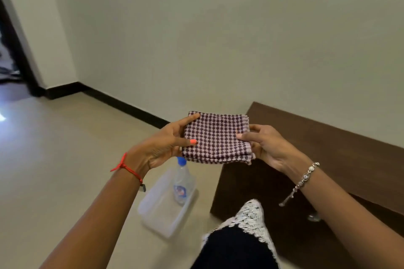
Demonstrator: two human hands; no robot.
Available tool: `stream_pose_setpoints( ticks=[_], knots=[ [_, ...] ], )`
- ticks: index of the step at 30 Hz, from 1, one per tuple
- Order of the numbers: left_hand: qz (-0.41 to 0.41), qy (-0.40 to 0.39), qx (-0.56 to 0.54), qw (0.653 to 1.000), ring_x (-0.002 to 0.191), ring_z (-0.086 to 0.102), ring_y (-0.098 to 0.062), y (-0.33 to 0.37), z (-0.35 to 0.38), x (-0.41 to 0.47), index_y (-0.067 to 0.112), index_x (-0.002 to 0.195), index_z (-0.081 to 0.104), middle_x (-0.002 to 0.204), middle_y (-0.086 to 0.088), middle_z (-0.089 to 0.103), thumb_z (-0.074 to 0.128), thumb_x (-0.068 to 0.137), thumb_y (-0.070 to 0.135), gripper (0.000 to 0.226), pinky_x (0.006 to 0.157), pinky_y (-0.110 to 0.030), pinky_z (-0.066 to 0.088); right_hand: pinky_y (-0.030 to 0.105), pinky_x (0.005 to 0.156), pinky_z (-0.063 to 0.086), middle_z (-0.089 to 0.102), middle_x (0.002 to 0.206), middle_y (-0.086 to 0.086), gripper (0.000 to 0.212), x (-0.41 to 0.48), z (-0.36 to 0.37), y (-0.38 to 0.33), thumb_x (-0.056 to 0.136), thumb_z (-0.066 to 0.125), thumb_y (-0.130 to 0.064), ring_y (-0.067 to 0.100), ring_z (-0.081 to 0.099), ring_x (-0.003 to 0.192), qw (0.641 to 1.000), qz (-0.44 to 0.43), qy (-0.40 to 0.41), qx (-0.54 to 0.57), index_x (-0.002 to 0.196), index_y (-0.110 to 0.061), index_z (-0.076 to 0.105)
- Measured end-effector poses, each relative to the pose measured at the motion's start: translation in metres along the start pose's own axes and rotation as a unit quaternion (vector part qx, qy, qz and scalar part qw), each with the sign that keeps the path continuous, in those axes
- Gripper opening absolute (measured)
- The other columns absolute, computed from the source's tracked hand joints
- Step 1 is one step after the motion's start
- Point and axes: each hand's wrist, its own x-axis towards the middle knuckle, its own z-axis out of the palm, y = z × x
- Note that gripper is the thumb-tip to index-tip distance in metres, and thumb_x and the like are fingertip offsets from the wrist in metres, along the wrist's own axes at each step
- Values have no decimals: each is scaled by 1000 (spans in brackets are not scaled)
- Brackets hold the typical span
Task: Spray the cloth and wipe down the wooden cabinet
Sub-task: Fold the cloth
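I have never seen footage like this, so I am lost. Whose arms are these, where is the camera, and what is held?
There is no machine: a person wears one camera on the head, looking down at their own arms. The left hand and the right hand each hold a side of a folded purple-and-white checked cloth. Below it, on the pale floor, a clear plastic tub holds a clear spray bottle with a blue cap. At the right stands a low dark brown wooden cabinet.
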Motion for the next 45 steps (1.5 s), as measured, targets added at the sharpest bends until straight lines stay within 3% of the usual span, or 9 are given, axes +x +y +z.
stream_pose_setpoints(
  ticks=[5, 11, 16, 19, 26, 32, 38, 42, 45],
  knots=[
    [-61, 57, -29, 996, 113, 56, -23, -70, -65, -34, 27, 134, 44, 133, 9, 45, 49, 83, -11, 63, 80, -47, 55, 32, 63, 56, 66, 107, 13, 42, 44, 36, 66, 79, 61, 9, 24, 67, 88, 995, 59, -36, -74, 117, -4, 51],
    [-136, 171, 14, 976, 113, 54, -27, -155, -107, -32, 27, 131, 48, 140, 3, 41, 44, 85, -15, 62, 81, -50, 53, 43, 83, 55, 62, 115, 13, 56, 87, 55, 168, 80, 62, 3, 27, 64, 98, 980, 137, -15, -142, 130, -9, 40],
    [-204, 237, 41, 949, 116, 49, -29, -202, -122, -7, 25, 129, 47, 135, 1, 38, 40, 84, -17, 62, 86, -55, 49, 23, 70, 53, 62, 115, 13, 50, 123, 63, 228, 84, 55, 5, 19, 62, 93, 969, 111, 26, -219, 132, -6, 44],
    [-206, 267, 127, 933, 118, 41, -23, -224, -130, 12, 24, 132, 45, 140, -5, 34, 35, 83, -16, 63, 91, -43, 48, 17, 67, 49, 62, 113, 12, 47, 138, 67, 253, 83, 56, 6, 17, 59, 90, 958, 93, 75, -260, 129, -4, 48],
    [-212, 193, 393, 874, 132, 32, -27, -235, -143, 50, 20, 137, 41, 144, -9, 35, 34, 76, -14, 70, 107, -38, 29, 23, 74, 48, 58, 121, 13, 46, 146, 72, 300, 80, 63, -1, 26, 58, 106, 942, 127, 134, -280, 123, -4, 46],
    [-217, 150, 463, 846, 133, 31, -27, -246, -141, 56, 18, 139, 37, 144, -10, 36, 34, 78, -16, 70, 106, -31, 26, 2, 44, 37, 62, 113, 13, 40, 147, 75, 307, 80, 63, -2, 20, 59, 92, 930, 111, 123, -327, 118, 0, 53],
    [-218, 119, 505, 827, 135, 29, -27, -252, -139, 56, 16, 141, 34, 147, -10, 33, 36, 79, -16, 70, 109, -36, 25, 27, 76, 52, 59, 111, 13, 31, 142, 84, 313, 81, 62, -8, 26, 61, 94, 918, 98, 101, -371, 112, -4, 58],
    [-220, 109, 535, 808, 134, 29, -28, -251, -139, 54, 18, 142, 32, 148, -8, 28, 39, 80, -14, 70, 108, -38, 31, 17, 75, 44, 52, 113, 10, 14, 135, 84, 317, 83, 62, -8, 12, 51, 83, 901, 71, 100, -416, 95, -1, 61],
    [-235, 122, 554, 789, 130, 35, -29, -253, -140, 51, 20, 138, 39, 148, -7, 29, 42, 80, -13, 67, 99, -42, 43, 8, 74, 33, 48, 117, 10, 12, 128, 78, 315, 84, 64, -6, 16, 52, 96, 894, 63, 86, -434, 94, 1, 63]
  ],
)
